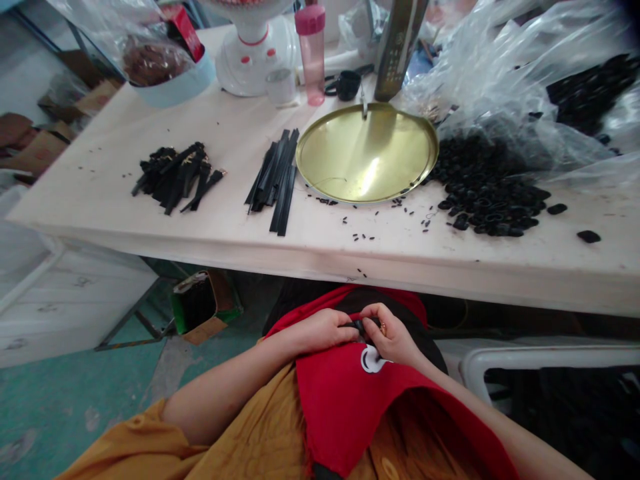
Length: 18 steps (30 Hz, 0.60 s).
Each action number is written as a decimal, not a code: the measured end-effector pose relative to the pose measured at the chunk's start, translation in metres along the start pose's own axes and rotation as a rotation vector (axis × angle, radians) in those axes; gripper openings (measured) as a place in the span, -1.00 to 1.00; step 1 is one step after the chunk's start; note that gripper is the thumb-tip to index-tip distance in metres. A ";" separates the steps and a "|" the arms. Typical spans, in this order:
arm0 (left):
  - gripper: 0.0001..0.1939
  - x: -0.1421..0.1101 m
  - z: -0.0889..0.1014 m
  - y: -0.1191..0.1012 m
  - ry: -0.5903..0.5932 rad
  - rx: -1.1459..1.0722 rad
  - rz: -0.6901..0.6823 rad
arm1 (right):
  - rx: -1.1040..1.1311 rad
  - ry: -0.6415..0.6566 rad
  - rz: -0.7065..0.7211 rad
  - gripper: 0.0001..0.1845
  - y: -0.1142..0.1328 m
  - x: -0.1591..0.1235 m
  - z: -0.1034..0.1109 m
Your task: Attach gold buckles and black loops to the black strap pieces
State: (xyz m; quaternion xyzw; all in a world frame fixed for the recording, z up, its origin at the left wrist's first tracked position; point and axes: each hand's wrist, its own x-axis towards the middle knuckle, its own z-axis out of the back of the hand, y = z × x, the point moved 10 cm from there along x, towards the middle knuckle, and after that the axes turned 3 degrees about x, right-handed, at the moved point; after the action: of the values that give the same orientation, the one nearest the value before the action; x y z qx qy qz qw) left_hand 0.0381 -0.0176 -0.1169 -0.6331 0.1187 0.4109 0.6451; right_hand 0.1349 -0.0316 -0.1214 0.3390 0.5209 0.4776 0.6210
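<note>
Basically, a small dark piece [361, 325] is held at the lap, just over the red apron [340, 397]; its exact shape is blurred and partly covered by fingers. It is pinched from one side by the left hand [325, 330] and from the other by the right hand [390, 339], fingers drawn in narrow on both. Judging by looks, it can be rated light, fairly pliable, maybe a bit slick, hardly fragile; best gripped by its ends, thumb against fingertips. It is placed right between the two hands, touching both, near the front edge of the surface [100, 200]. Farther off, flat black strips [273, 173] are laid beside a gold tray [360, 150], and black parts [493, 193] are heaped to its right.
</note>
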 end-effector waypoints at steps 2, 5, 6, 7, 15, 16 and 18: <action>-0.75 -0.002 -0.001 0.001 0.015 -0.056 0.047 | 0.068 -0.014 -0.048 -0.81 -0.006 -0.001 -0.001; -0.79 -0.004 -0.005 0.002 0.056 -0.270 0.123 | 0.232 0.026 -0.127 -0.77 -0.012 -0.001 -0.008; -0.78 -0.004 -0.006 0.001 0.077 -0.350 0.134 | 0.271 0.042 -0.135 -0.76 -0.012 -0.001 -0.009; -0.76 -0.005 -0.008 0.000 0.106 -0.414 0.140 | 0.280 0.053 -0.127 -0.75 -0.010 0.000 -0.009; -0.74 0.000 -0.008 0.006 0.113 -0.397 0.194 | -0.159 -0.011 0.100 -0.83 0.018 0.006 0.002; -0.74 0.000 -0.007 0.007 0.098 -0.356 0.200 | -0.131 0.019 0.089 -0.82 0.017 0.007 0.000; -0.72 0.001 -0.004 0.005 0.084 -0.271 0.174 | -0.038 0.080 0.048 -0.81 0.012 0.008 -0.005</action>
State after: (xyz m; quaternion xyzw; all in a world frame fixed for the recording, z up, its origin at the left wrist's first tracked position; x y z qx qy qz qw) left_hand 0.0364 -0.0216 -0.1216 -0.7183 0.1434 0.4509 0.5101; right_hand 0.1273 -0.0207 -0.1141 0.3205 0.5278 0.5153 0.5943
